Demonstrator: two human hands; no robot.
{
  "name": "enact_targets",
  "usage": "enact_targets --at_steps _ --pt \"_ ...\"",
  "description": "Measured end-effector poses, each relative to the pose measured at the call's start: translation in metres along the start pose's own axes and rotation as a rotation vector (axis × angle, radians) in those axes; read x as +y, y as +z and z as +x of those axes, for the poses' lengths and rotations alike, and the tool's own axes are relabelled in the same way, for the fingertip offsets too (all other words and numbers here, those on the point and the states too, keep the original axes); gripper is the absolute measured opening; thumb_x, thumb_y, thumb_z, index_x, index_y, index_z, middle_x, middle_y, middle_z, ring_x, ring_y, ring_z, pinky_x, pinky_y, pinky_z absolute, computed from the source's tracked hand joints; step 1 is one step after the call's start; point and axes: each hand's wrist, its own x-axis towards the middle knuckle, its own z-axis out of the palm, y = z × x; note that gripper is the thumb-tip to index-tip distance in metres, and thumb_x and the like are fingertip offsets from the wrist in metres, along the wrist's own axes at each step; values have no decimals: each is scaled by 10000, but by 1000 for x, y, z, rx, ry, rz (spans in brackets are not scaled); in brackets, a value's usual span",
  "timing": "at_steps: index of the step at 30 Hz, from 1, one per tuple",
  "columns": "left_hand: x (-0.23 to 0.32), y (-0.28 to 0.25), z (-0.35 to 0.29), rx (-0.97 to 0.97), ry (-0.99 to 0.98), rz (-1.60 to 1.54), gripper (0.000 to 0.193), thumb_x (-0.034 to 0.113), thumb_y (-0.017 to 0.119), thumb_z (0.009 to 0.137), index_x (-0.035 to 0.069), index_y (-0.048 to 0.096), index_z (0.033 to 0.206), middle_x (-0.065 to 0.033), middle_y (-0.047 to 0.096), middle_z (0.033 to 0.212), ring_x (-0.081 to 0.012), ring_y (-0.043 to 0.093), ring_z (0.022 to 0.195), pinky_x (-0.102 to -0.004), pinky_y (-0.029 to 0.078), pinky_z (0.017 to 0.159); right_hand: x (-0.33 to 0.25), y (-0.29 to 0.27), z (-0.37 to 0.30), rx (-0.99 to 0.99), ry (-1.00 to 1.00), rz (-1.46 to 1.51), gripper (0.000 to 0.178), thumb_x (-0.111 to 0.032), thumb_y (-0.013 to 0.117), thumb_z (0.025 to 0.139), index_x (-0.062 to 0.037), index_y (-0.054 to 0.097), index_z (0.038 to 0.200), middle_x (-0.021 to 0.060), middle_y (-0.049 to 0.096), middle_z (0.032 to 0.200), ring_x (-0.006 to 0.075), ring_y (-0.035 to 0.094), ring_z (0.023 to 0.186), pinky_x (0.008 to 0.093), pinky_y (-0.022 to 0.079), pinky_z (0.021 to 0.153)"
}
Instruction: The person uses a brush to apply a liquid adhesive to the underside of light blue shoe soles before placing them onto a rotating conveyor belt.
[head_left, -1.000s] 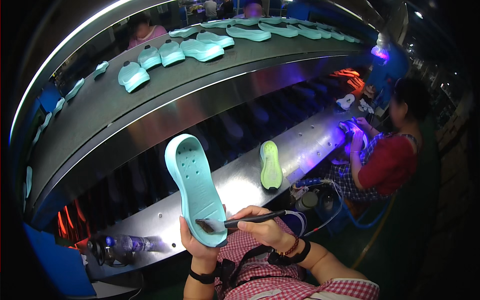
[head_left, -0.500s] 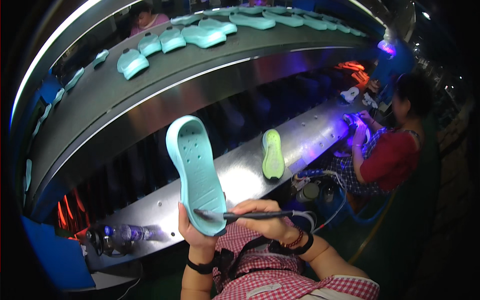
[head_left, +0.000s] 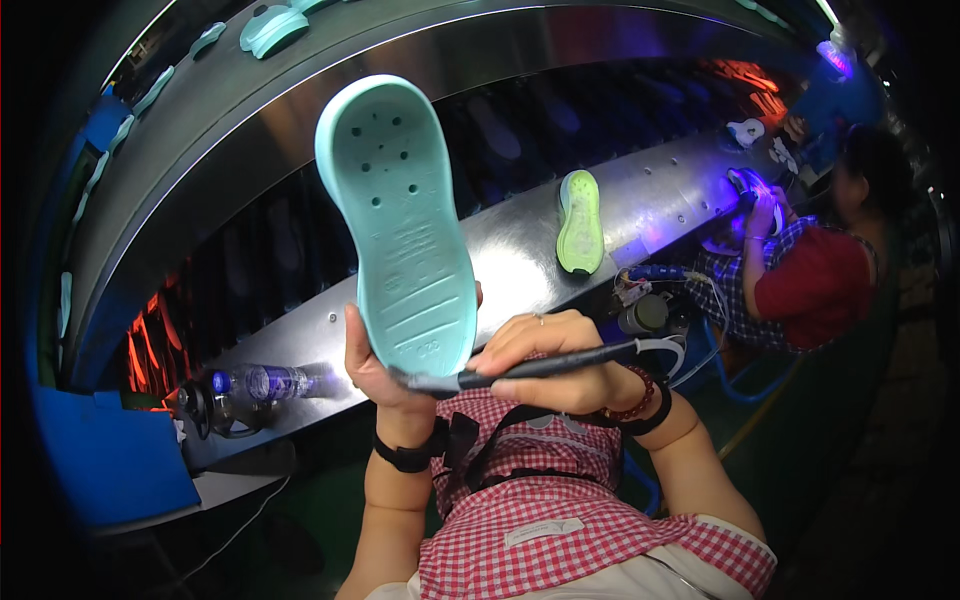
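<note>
Brush [head_left: 545,367] within right hand [head_left: 570,335] finger grip, turquoise sole [head_left: 412,260] within left hand [head_left: 385,382] finger grip, bristles at heel.

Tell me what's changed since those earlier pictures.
The teal sole looks larger, apparently brought nearer the camera; the brush went from inside its heel to the near rim. The view tilted down. No grip changed: left hand keeps the sole, right hand the brush. The lime sole stayed on the bench.
</note>
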Motion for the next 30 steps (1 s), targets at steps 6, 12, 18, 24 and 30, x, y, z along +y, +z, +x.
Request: enact_targets --at_steps 6,12,18,24,30 --pt "4 -1 0 24 25 105 614 491 362 877 57 362 1312 -192 434 1268 -381 473 1109 -586 338 940 -3 -12 10 -15 98 40 197 -11 653 742 15 640 937 103 655 832 117 621 726 208 478 633" --pt "10 -6 -1 90 71 329 635 483 380 858 26 360 1299 -212 443 1247 -383 498 1078 -579 375 917 -7 -25 19 -8 82 -91 181 -50 681 724 -2 659 897 81 654 815 104 609 706 224 473 638" --pt "21 -12 3 32 80 401 612 461 370 862 22 369 1289 -225 460 1223 -400 509 1054 -596 373 906 -3 -24 19 -138 46 -21 180 -45 690 710 -1 659 882 90 656 823 140 624 717 238 479 643" --pt "29 -15 4 139 -178 128 523 377 347 897 11 417 1264 -231 462 1239 -384 511 1076 -559 387 910 -19 -14 4 -308 12 37 163 -76 690 728 -26 657 880 111 658 861 206 636 813 284 492 735" --pt "31 18 8 146 -560 510 461 221 484 855 -72 446 1208 -182 535 1155 -226 551 1029 -303 435 881 -15 -42 17 -556 99 -97 185 -97 624 773 -2 621 933 113 653 913 250 628 856 315 484 756"
